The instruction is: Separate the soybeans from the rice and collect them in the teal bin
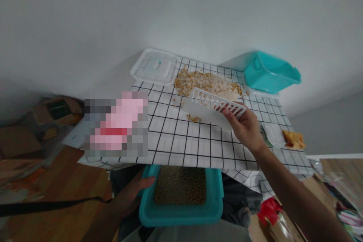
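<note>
My right hand (pixel 244 124) is closed around one end of a white slotted plastic panel (pixel 208 109), held tilted over the checked tablecloth. Just behind the panel, yellow-brown grains mixed with pale powder (pixel 207 82) lie spread out. A few loose grains (pixel 193 118) rest under its near edge. At the table's front edge is a teal plastic bin (pixel 181 217) with many round brown grains (pixel 180 185) inside. My left hand (pixel 138 187) grips this bin's left side, its thumb over the rim and its other fingers hidden.
A clear plastic lid (pixel 154 66) lies at the back left and a second teal bin (pixel 270 73) stands at the back right. A white packet (pixel 273 135) and an orange wrapper (pixel 294 139) sit on the right. A pink item at left is pixelated. Cardboard boxes (pixel 18 138) stand on the floor.
</note>
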The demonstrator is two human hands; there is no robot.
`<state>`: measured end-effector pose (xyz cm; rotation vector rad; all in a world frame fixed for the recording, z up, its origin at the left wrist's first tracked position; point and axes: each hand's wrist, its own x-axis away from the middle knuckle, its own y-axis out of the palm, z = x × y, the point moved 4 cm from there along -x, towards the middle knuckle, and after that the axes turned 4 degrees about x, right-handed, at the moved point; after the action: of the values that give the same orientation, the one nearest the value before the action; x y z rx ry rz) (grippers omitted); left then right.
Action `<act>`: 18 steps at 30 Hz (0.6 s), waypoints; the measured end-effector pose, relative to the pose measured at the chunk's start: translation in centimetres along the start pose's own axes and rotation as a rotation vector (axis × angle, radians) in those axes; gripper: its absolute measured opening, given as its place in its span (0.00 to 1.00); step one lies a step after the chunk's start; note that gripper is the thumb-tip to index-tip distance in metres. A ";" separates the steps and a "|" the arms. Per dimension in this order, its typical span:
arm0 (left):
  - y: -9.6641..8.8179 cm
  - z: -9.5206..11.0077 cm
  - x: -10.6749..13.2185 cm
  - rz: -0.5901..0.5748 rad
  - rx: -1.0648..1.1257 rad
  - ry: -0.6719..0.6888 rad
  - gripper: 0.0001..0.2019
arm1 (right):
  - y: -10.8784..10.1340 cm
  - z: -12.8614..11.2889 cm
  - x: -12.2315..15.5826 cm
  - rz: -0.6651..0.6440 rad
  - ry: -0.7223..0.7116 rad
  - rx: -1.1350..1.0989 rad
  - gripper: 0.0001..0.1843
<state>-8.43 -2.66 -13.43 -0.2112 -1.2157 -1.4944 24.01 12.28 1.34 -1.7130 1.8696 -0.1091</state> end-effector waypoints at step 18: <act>0.4 -0.3 -0.7 -0.019 -0.041 -0.016 0.26 | 0.4 -1.4 1.1 -0.090 -0.019 0.032 0.11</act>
<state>-7.71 -2.40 -13.88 -0.2400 -1.2034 -1.5376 22.98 10.89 1.88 -1.7708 1.7681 -0.1574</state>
